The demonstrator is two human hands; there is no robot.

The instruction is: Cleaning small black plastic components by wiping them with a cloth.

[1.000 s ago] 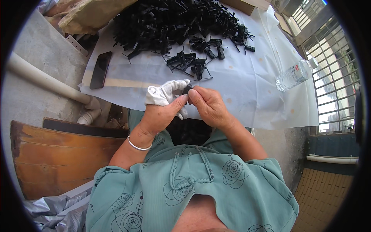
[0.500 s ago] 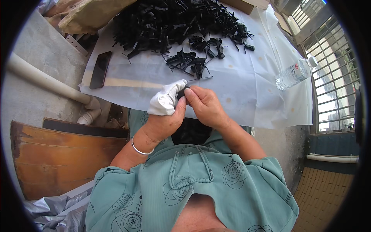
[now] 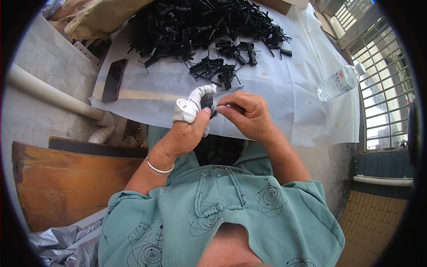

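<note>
a large heap of black plastic parts (image 3: 195, 22) is spread over the far half of a table covered with a white plastic sheet (image 3: 284, 89), and a smaller cluster of the same parts (image 3: 218, 71) lies just beyond the hands. a dark phone (image 3: 114, 80) is laid flat near the sheet's left edge, beside a strip of tan tape. a clear plastic water bottle (image 3: 338, 83) lies on its side at the right, well apart from the hands. a white drain pipe (image 3: 53, 95) runs along the grey wall at the left, above a worn wooden board (image 3: 66, 182). a barred window grille (image 3: 382, 75) closes off the right side.

a small black plastic part (image 3: 207, 103) is held above the near edge of the table, between the two hands; little of its shape can be made out. the left hand (image 3: 189, 129), with fingers wrapped in white cloth (image 3: 191, 104) and a silver bangle at the wrist, is closed on the part. the right hand (image 3: 249, 116) is brought against it, its fingertips pinched on the same part, so the hands are together.

bare sheet is left between the hands and the small cluster, and more to the right toward the bottle. the near edge of the sheet hangs over the table just below the hands.
</note>
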